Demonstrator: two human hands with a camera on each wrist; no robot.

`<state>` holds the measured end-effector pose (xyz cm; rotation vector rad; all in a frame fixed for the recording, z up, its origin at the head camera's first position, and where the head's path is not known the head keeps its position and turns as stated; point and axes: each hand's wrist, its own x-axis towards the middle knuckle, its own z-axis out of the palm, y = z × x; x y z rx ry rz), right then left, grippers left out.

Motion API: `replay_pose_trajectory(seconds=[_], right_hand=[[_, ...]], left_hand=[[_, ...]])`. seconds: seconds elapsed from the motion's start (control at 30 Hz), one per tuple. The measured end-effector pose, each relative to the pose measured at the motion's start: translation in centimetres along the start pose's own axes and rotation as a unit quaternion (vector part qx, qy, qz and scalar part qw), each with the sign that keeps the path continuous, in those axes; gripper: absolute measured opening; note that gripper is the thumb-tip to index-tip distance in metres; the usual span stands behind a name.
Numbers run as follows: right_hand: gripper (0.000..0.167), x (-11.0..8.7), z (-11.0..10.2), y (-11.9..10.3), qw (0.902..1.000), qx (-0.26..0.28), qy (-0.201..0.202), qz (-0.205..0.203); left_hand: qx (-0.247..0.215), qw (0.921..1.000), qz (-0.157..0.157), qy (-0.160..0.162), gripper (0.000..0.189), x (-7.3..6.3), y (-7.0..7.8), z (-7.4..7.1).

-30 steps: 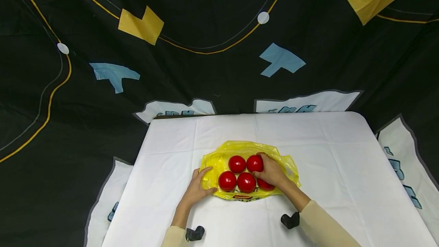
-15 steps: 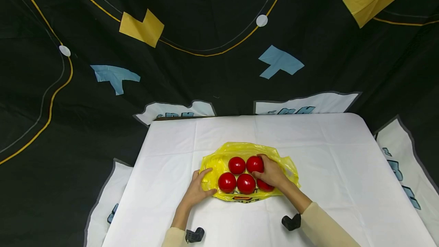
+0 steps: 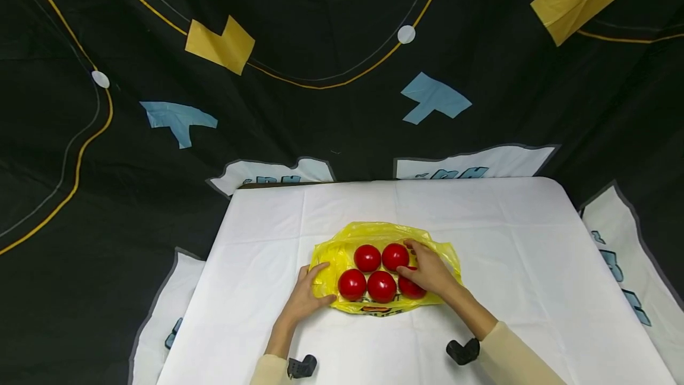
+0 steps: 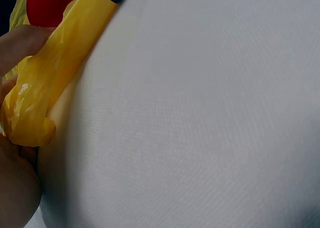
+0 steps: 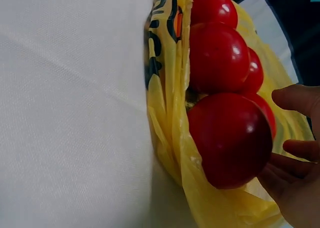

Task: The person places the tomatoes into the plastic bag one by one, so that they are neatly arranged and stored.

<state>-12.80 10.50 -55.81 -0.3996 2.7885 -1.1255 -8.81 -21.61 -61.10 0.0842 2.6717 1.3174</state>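
Note:
Several shiny red balls (image 3: 382,287) sit in two rows on a spread yellow plastic bag (image 3: 342,248) with dark printing on its near edge. At the bag's left end my left hand (image 3: 307,296) grips the plastic; in the left wrist view the yellow film (image 4: 37,97) bunches between thumb and fingers. My right hand (image 3: 430,269) is over the bag's right part, fingers spread beside the back right ball (image 3: 395,256). The front right ball (image 3: 411,285) is partly behind that hand. Seen from the right wrist, the thumb stands apart from the balls, with nothing between it and the fingers.
A white cloth (image 3: 267,218) covers the table under the bag. Behind and beside it hangs a black backdrop (image 3: 320,123) with yellow and blue patches. Each wrist carries a small black camera (image 3: 302,366).
My right hand has let go of the back right ball and drawn slightly right, fingers parting. The left hand and the bag stay in place. The head view has shifted a little.

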Motion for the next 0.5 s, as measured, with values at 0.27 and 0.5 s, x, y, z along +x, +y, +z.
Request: replay_pose_trajectory(seconds=[0.27,0.5], right_hand=[[0.061,-0.9,-0.7,-0.3,0.9993,0.031,0.003,-0.02],[0.054,-2.6,-2.2,-0.8,0.998,0.049,-0.004,-0.038]], left_hand=[[0.002,1.0,-0.001,-0.003,0.076,0.1,0.0,-0.1],[0.025,0.9997,-0.002,-0.004,0.073,-0.3,0.1,-0.5]])
